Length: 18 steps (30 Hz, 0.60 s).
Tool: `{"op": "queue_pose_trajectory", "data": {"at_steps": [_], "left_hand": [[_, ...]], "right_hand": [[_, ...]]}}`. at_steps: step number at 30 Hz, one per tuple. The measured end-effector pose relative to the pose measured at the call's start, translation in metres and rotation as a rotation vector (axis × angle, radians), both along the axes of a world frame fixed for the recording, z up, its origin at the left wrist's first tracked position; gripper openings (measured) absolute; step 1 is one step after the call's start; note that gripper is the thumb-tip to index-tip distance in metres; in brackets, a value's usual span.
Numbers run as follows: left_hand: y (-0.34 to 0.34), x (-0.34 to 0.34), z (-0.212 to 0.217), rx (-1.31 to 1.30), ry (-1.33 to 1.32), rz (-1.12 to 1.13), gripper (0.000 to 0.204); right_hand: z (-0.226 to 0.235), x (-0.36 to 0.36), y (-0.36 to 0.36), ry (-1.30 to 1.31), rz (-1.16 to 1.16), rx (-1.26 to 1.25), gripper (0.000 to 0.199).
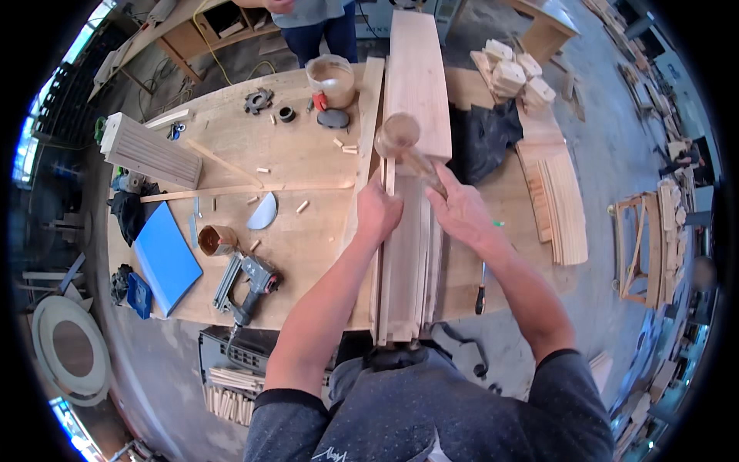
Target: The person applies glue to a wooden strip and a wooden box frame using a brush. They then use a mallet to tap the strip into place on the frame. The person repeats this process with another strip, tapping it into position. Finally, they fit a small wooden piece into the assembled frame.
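A long stack of pale wooden boards (412, 254) lies lengthwise on the workbench (292, 165), running from the near edge to the far side. My left hand (377, 212) presses on the left edge of the stack, fingers curled over it. My right hand (460, 208) grips the handle of a wooden mallet (400, 138). The mallet's round head hovers over the boards just beyond my left hand.
On the left lie a nail gun (250, 285), a blue board (165, 258), a fluted panel (150, 150), small dowels and a roll of tape (331, 77). Stacked wood strips (558, 208) and blocks (512, 73) sit right. Another person (312, 23) stands across the bench.
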<state>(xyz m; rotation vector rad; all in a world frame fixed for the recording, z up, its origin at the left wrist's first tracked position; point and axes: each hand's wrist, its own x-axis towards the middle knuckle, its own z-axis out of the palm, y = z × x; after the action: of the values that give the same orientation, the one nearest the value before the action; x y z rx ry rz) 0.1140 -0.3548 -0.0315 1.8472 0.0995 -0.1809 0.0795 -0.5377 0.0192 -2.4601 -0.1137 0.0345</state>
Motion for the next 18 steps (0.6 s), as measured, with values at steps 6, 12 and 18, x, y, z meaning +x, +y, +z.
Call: {"op": "queue_pose_trajectory", "data": {"at_steps": [6, 12, 18], "left_hand": [[0.002, 0.000, -0.015, 0.052, -0.048, 0.032, 0.054], [0.003, -0.001, -0.019, -0.026, -0.029, 0.029, 0.051], [0.000, -0.019, -0.026, 0.241, 0.052, -0.052, 0.058]], "right_hand": [[0.005, 0.005, 0.006, 0.037, -0.096, 0.040, 0.054], [0.001, -0.023, 0.005, 0.011, -0.153, 0.219, 0.052], [-0.003, -0.080, -0.005, 0.217, -0.321, 0.228, 0.049]]}}
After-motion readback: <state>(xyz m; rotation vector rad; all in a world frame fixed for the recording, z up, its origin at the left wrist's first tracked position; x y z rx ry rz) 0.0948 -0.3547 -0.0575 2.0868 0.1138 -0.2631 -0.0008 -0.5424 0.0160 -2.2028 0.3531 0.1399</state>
